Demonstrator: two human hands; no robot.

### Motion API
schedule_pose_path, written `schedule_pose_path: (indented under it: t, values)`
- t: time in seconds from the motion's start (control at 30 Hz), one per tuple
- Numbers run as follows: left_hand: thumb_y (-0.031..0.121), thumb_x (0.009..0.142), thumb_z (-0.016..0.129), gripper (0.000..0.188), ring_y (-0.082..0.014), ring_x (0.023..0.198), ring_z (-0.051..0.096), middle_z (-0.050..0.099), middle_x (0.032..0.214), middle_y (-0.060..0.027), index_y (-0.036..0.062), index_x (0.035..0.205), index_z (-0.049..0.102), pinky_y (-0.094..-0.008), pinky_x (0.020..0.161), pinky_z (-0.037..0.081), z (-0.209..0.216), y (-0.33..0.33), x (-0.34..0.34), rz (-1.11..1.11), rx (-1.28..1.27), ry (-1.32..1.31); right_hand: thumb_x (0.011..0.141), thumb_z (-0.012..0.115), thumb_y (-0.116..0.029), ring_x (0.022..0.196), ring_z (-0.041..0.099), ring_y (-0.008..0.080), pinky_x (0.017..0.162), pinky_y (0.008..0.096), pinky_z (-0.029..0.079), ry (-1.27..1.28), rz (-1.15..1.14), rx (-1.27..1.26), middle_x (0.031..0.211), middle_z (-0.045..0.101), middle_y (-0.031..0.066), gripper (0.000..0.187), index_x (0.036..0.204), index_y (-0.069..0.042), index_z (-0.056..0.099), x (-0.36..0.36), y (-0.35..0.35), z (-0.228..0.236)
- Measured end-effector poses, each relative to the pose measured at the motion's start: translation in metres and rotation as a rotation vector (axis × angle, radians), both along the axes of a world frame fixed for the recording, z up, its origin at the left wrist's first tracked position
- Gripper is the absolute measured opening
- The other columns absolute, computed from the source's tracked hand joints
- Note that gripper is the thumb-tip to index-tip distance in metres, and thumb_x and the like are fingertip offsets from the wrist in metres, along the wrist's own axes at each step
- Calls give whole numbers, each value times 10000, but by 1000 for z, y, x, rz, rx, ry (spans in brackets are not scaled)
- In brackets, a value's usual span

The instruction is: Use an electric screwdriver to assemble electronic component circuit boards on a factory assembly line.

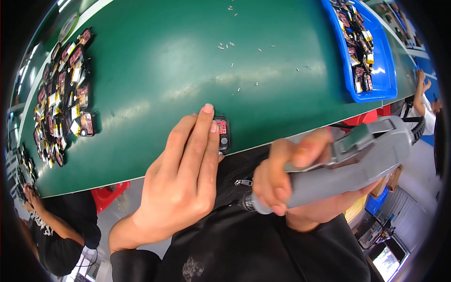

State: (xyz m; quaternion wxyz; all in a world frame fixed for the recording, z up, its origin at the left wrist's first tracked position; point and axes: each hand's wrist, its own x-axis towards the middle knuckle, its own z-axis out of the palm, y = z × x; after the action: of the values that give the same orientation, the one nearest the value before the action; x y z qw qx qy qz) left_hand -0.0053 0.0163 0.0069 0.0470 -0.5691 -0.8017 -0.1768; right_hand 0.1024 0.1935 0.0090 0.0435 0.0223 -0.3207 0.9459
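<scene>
A small black device case [224, 144] with a red circuit board and a round silver part lies on the green table at its near edge. My left hand [183, 164] holds it, long fingers stretched along its left side and a fingertip showing at its near end. My right hand [277, 176] is wrapped round a grey electric screwdriver [347, 174] with a lever on its side. The tool's black nose points left, over my lap and off the table. Motion blurs the right fingers; no bit can be made out at the nose.
Many similar black cases with boards and silver batteries [58, 103] lie along the table's left. A blue bin [389, 77] at the right holds more. Tiny silver pins or screws [225, 45] are scattered mid-table. Another person's hand [32, 197] is at the far left; red stools stand below.
</scene>
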Motion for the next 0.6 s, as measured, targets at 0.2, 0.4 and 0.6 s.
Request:
schedule_pose_path:
  t: [0.2, 0.4, 0.6]
  values:
    - [-6, 606, 663, 366, -384, 985, 629, 628, 1116, -328, -191, 922, 648, -375, 764, 581, -4, 2, 3, -2, 37, 31, 909, 512, -623, 550, 562, 200, 596, 375, 481, 122, -15, 76, 927, 517, 148, 672, 1260, -53, 446, -8, 31, 14]
    - [2, 640, 621, 339, -359, 1000, 639, 640, 1114, -314, -180, 923, 662, -349, 774, 583, -13, 0, 6, 1, 70, 86, 914, 616, -370, 498, 499, 128, 551, 308, 437, 175, -314, 308, 941, 481, 109, 378, 1052, -58, 455, -25, 21, 35]
    - [2, 638, 634, 340, -349, 997, 641, 653, 1092, -292, -174, 926, 673, -329, 782, 579, -16, 2, 7, 26, 101, 114, 923, 568, -283, 463, 445, 106, 522, 290, 398, 183, -356, 424, 884, 482, 90, 220, 894, -92, 462, -41, 27, 38]
